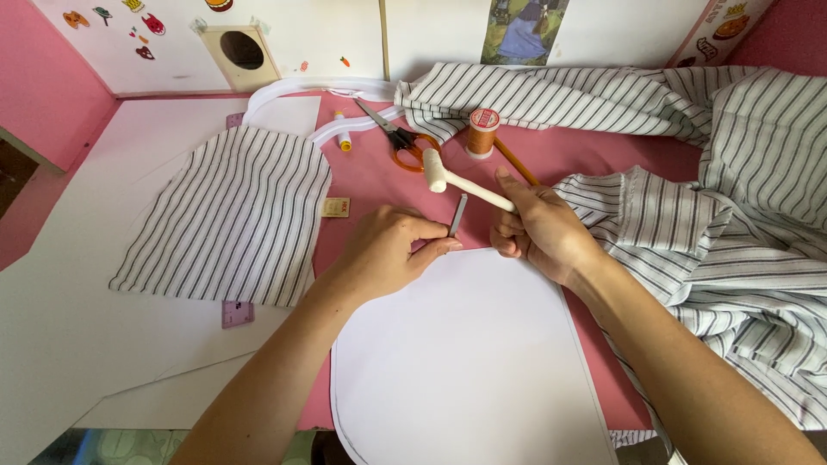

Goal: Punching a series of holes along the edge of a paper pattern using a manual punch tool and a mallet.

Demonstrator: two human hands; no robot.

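Note:
My left hand (392,250) pinches a short grey metal punch (457,215), held upright with its tip at the top edge of a white rounded paper pattern (465,362). My right hand (543,228) grips the handle of a small white mallet (444,176), whose head is raised just above and left of the punch. Both hands are close together over the pink table (379,176).
A cut piece of striped fabric (233,220) lies at left on white paper. Orange-handled scissors (398,142), an orange thread spool (482,132), a small yellow spool (344,138) and a white curved strip (301,89) sit behind. A heap of striped cloth (724,198) covers the right side.

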